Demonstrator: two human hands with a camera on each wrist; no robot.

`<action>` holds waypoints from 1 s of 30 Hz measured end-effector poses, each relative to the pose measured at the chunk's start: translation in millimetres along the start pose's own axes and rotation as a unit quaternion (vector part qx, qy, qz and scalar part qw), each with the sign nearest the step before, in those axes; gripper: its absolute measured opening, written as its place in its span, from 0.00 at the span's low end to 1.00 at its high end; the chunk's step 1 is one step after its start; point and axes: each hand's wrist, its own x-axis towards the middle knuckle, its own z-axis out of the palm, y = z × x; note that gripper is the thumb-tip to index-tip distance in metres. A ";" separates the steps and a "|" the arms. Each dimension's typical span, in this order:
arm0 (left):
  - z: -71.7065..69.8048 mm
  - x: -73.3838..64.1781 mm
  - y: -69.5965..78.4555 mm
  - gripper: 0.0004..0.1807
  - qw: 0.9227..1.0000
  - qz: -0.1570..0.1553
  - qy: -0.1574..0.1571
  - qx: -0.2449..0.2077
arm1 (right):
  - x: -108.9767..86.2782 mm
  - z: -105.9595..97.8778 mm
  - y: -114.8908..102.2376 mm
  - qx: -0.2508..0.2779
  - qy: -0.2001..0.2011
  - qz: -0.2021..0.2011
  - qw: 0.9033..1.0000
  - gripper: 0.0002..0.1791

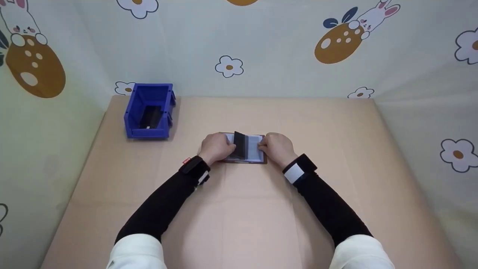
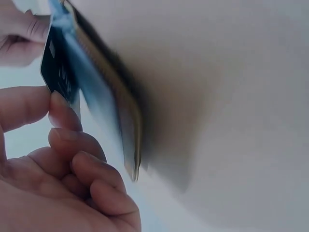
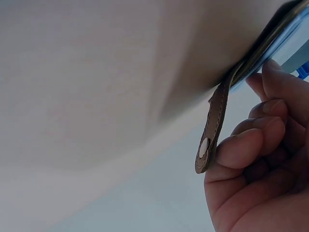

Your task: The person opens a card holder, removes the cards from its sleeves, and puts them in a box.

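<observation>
An open brown card holder with clear plastic sleeves lies on the table in front of me. My left hand pinches a black card between thumb and forefinger. In the left wrist view, the card stands tilted up from the sleeves, pale lettering on its face. My right hand pinches the sleeves at the holder's right edge, its other fingers curled. A brown strap with a metal snap sticks out beside those fingers in the right wrist view.
A blue plastic bin stands at the table's back left, with dark flat pieces inside. Pale cloth walls printed with flowers and rabbits border the beige table at the back and both sides.
</observation>
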 end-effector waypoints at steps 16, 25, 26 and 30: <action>-12.5 -4.7 -10.8 0.24 0.999 0.020 0.008 -0.034 | -0.5 0.2 0.9 0.007 0.000 -0.006 1.000 0.05; -31.6 -4.9 -11.0 0.25 0.996 -0.001 0.000 -0.086 | 0.0 -0.9 0.6 0.009 -0.008 0.000 1.000 0.05; -34.1 -4.8 -11.2 0.25 0.996 -0.001 0.001 -0.088 | 0.0 -1.2 0.4 0.010 -0.009 0.001 1.000 0.05; -45.0 -4.8 -13.8 0.27 0.995 -0.002 0.010 -0.100 | -0.1 -2.2 -0.5 0.011 -0.013 0.005 1.000 0.05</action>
